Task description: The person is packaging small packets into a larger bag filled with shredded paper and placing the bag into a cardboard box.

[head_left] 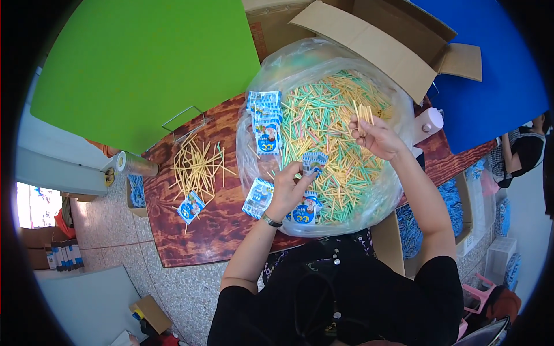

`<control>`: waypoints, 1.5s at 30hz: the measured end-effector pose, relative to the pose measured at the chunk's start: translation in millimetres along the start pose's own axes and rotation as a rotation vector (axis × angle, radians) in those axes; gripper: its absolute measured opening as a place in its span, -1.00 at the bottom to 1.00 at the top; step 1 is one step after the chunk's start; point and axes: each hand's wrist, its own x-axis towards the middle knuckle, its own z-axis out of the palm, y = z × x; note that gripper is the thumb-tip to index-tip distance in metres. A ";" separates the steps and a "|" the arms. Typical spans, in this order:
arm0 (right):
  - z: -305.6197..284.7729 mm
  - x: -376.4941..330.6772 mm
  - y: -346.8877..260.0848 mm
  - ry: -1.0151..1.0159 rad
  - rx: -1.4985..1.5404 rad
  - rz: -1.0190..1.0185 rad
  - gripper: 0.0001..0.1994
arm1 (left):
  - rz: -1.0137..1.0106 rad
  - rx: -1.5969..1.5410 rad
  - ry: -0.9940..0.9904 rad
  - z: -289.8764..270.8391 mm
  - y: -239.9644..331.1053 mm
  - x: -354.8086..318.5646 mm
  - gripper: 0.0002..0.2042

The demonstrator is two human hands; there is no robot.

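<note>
My left hand (290, 187) holds a small blue and white packet (314, 162) over a big clear plastic bag (271, 69) full of thin yellow, green and pink sticks (329, 132). My right hand (376, 136) pinches a small bunch of yellow sticks (362, 115) above the pile. A row of the same packets (265, 124) lies along the bag's left edge. Two more packets (258, 198) (304, 210) rest near my left wrist.
A loose heap of yellow sticks (196, 167) and one packet (190, 206) lie on the brown wooden table (213, 230). An open cardboard box (375, 40) stands behind the bag. A tape roll (134, 164) sits at the table's left edge. Another person (522, 150) sits far right.
</note>
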 end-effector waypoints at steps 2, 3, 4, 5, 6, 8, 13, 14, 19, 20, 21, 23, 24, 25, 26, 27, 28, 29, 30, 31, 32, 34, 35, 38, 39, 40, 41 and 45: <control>9.5 -3.2 1.6 -0.059 -0.109 0.033 -0.72 | 0.060 -0.029 0.039 -0.9 -4.5 -2.5 -0.80; 9.2 -3.8 1.7 -0.062 -0.110 0.033 -0.72 | 0.049 -0.027 0.053 -0.7 -7.4 -3.0 -0.81; 6.5 -4.0 0.7 -0.084 -0.163 0.051 -0.73 | 0.049 -0.027 0.057 -2.1 -8.5 -5.6 -0.81; 4.3 -4.5 -2.0 -0.105 -0.219 0.068 -0.74 | 0.049 -0.033 0.057 -2.3 -4.1 -6.8 -0.81; 3.2 -4.0 -4.4 -0.107 -0.222 0.070 -0.74 | 0.049 -0.039 0.058 -2.2 -1.7 -7.9 -0.82; 2.3 -2.3 -9.6 -0.064 -0.646 0.061 -0.77 | 0.065 -0.015 0.061 -3.2 -2.6 -10.0 -0.82; -27.1 2.0 -2.4 0.122 -1.887 -0.499 -0.81 | 0.124 0.064 0.076 -2.2 1.5 -8.0 -0.81; -29.9 2.8 -1.7 0.178 -2.029 -0.766 -0.81 | 0.178 0.102 0.096 -2.0 4.5 -6.0 -0.81; 78.4 -39.0 -49.3 -0.296 -1.108 0.008 -0.81 | 0.312 0.252 0.179 -4.4 9.3 -3.0 -0.82; 89.9 -42.7 -54.8 -0.439 -1.122 0.066 -0.81 | 0.310 0.253 0.180 -5.3 9.8 -2.6 -0.82; 95.9 -42.0 -59.2 -0.492 -1.229 0.019 -0.77 | 0.349 0.272 0.193 -4.9 10.8 -0.5 -0.83; 107.5 -38.0 -65.1 -0.517 -1.362 -0.008 -0.76 | 0.389 0.292 0.207 -5.1 13.2 1.0 -0.84; 110.9 -35.0 -66.7 -0.544 -1.496 -0.035 -0.74 | 0.400 0.302 0.195 -6.1 14.6 1.0 -0.84; 111.6 -30.9 -67.4 -0.545 -1.496 -0.036 -0.74 | 0.412 0.312 0.184 -7.2 15.9 0.9 -0.84; 111.7 -26.7 -68.1 -0.615 -1.614 -0.068 -0.73 | 0.413 0.312 0.185 -8.4 17.1 0.5 -0.84; 112.8 -23.9 -68.6 -0.686 -1.732 -0.101 -0.73 | 0.430 0.340 0.170 -9.7 18.1 0.1 -0.79; 116.2 -22.6 -69.5 -0.684 -1.734 -0.102 -0.73 | 0.447 0.369 0.154 -10.5 19.1 0.0 -0.74; 121.6 -21.0 -69.4 -0.709 -1.834 -0.078 -0.74 | 0.445 0.371 0.157 -11.3 19.6 -0.7 -0.74; 127.4 -19.2 -69.5 -0.733 -1.934 -0.054 -0.74 | 0.502 0.383 0.167 -12.0 20.1 -0.9 -0.74; 133.8 -17.1 -69.9 -0.736 -1.934 -0.056 -0.74 | 0.559 0.396 0.176 -12.6 20.7 -1.3 -0.73; 140.3 -14.8 -70.8 -0.758 -2.033 0.000 -0.77 | 0.560 0.396 0.176 -12.9 21.6 -1.2 -0.73; 146.7 -11.9 -68.2 -0.776 -2.132 0.058 -0.80 | 0.603 0.459 0.163 -13.2 24.3 -0.9 -0.70; 148.7 -9.4 -63.7 -0.757 -2.173 0.063 -0.79 | 0.603 0.462 0.165 -13.6 25.3 -0.7 -0.70; 159.4 -12.6 -60.2 -0.665 -2.191 0.013 -0.78 | 0.621 0.449 0.197 -11.2 27.8 0.9 -0.65; 164.8 -14.6 -62.3 -0.592 -2.166 -0.037 -0.79 | 0.606 0.398 0.211 -10.0 28.3 1.5 -0.66; 169.4 -14.4 -64.7 -0.592 -2.166 -0.038 -0.79 | 0.591 0.347 0.224 -10.0 28.4 2.1 -0.67; 172.9 -15.7 -67.4 -0.603 -2.206 -0.021 -0.79 | 0.591 0.345 0.222 -10.2 29.6 2.4 -0.67; 192.8 -24.7 -81.4 -0.706 -2.154 0.010 -0.76 | 0.536 0.272 0.181 -12.5 26.5 2.0 -0.65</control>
